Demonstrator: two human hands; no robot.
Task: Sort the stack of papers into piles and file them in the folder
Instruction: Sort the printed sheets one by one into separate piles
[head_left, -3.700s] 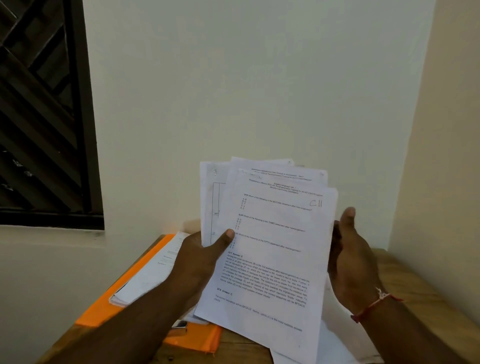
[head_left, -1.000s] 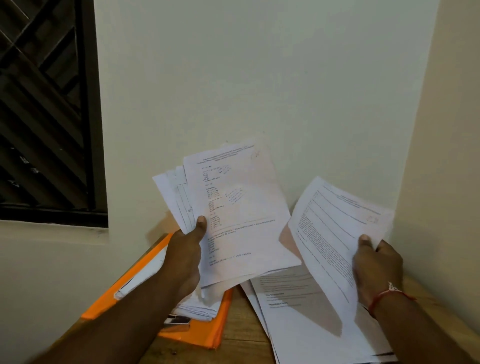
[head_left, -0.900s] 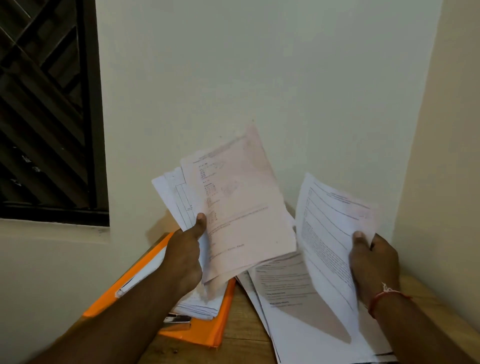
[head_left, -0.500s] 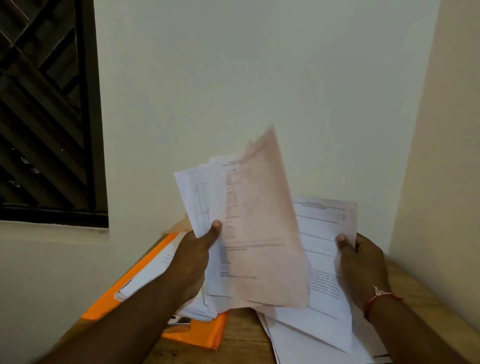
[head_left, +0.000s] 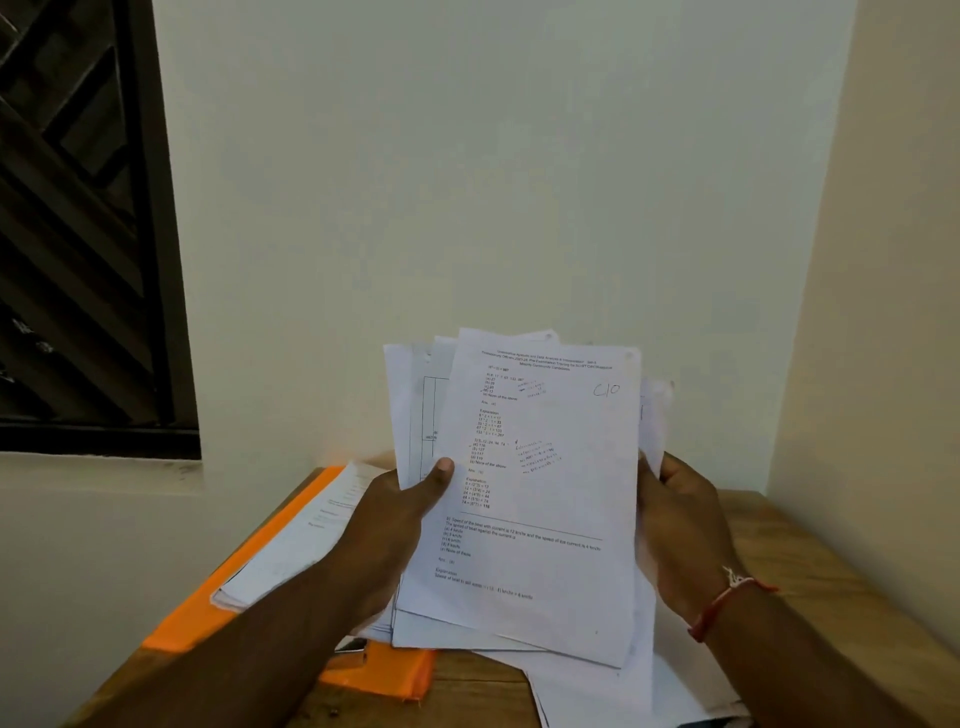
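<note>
While the left hand (head_left: 395, 525) pinches the papers (head_left: 421, 405) upright over the table (head_left: 831, 561) — thumb in front — the right hand (head_left: 680, 525) curls round their right edge; top sheet (head_left: 561, 467) reads "C10"; folder (head_left: 374, 675) lies left.

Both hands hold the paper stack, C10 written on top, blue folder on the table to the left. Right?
Not quite. The folder is orange, not blue, as the head view shows. The rest holds: left hand and right hand hold the paper stack, with C10 written on top.

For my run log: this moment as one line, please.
left hand: grips paper stack | right hand: grips its right edge | top sheet: C10 | orange folder: on table
</note>
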